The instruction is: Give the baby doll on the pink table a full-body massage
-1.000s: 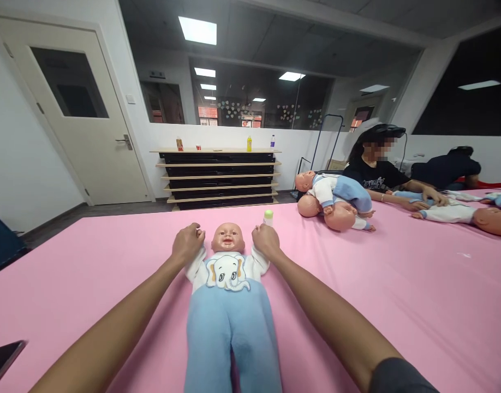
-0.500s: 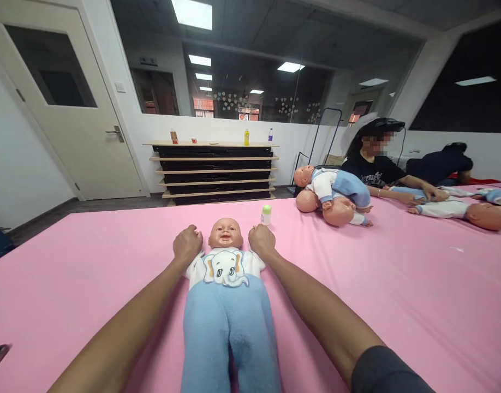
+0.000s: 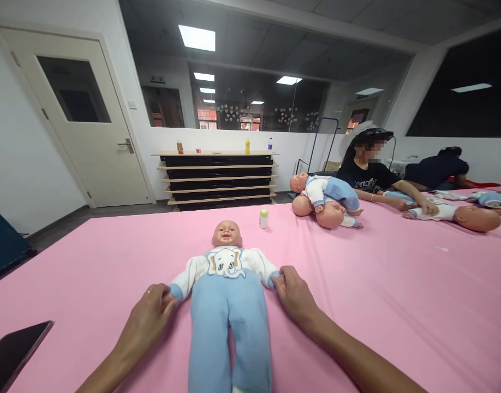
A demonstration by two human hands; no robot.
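Observation:
A baby doll [image 3: 230,311] in blue trousers and a white top with an elephant face lies on its back on the pink table surface [image 3: 111,262], head away from me. Its arms slant out and down at both sides. My left hand [image 3: 150,311] is closed around the doll's hand at the left blue cuff. At the opposite cuff, my right hand [image 3: 293,292] grips the doll's other hand between thumb and fingers. Both doll hands are mostly hidden by my fingers. Beyond the doll's head stands a small bottle with a green cap [image 3: 263,219].
A phone [image 3: 19,349] lies at the lower left. Several dolls [image 3: 328,194] are piled at the back right. Further right, a person [image 3: 367,169] handles another doll [image 3: 451,213]. Behind the table are stacked boards [image 3: 221,174] with bottles on top, and a door [image 3: 76,120].
Both my hands have come from beside the doll's head down and outward, bringing the doll's arms from raised to lowered at its sides. The view has shifted slightly, showing more of the phone.

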